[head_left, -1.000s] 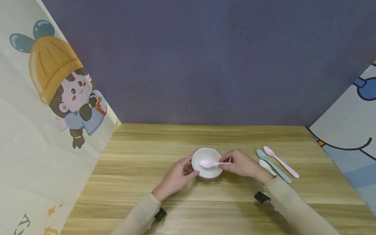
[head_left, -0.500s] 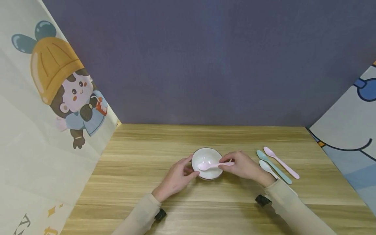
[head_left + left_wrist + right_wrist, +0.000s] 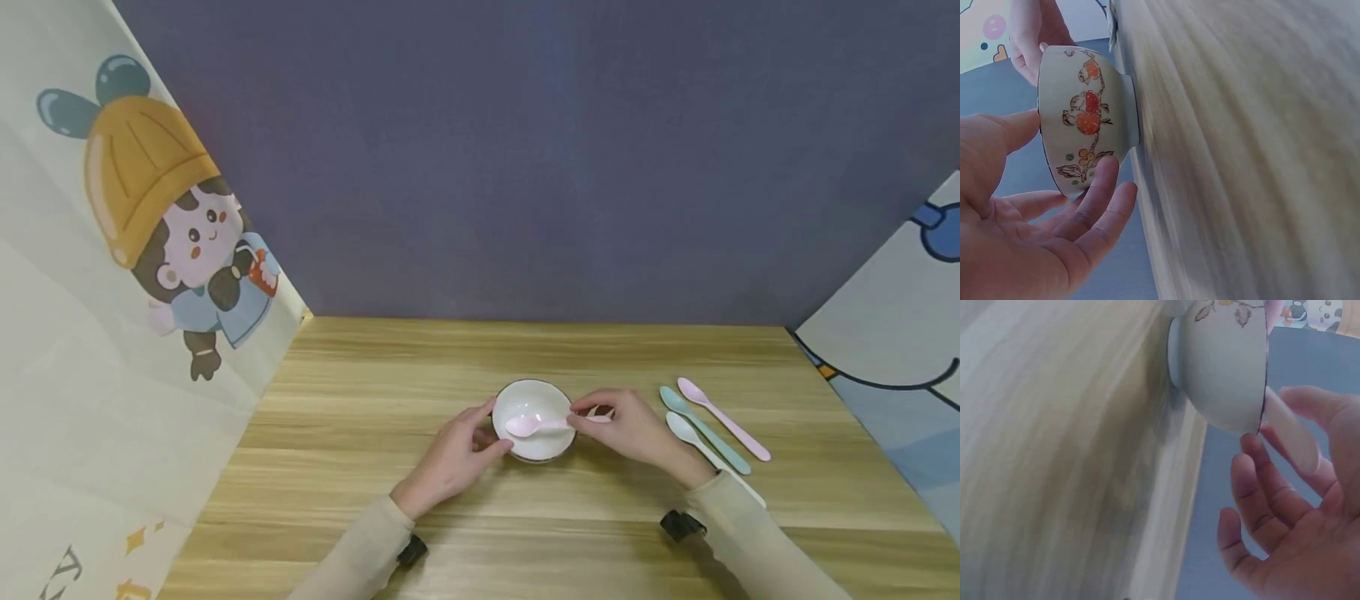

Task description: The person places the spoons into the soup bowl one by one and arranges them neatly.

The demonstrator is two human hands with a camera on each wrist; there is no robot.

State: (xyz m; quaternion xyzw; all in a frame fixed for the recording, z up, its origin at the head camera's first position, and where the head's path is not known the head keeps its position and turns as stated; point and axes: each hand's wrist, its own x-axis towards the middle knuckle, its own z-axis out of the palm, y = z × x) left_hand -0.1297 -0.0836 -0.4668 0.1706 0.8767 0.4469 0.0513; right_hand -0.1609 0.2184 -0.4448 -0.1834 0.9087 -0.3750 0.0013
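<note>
A small white bowl (image 3: 534, 450) with a dark rim stands on the wooden table. In the left wrist view, red fruit and leaves decorate the outside of the bowl (image 3: 1088, 115). My left hand (image 3: 453, 454) holds the bowl's left side, thumb and fingers at its rim and wall. Inside the bowl lies the head of a pink spoon (image 3: 525, 427), its handle crossing the right rim. My right hand (image 3: 626, 425) pinches that handle between thumb and fingers. In the right wrist view, the spoon's handle end (image 3: 1297, 440) sticks out past the rim between thumb and fingers.
To the right of my right hand lie another pink spoon (image 3: 723, 419), a green spoon (image 3: 705, 429) and a white spoon (image 3: 697, 442), side by side on the table (image 3: 375, 358). The white one runs partly behind the right wrist. A dark wall (image 3: 525, 167) rises behind the table.
My right hand has shifted slightly right and toward me, and the spoon's head now sits lower in the bowl. More of the white spoon shows. The left hand still holds the bowl.
</note>
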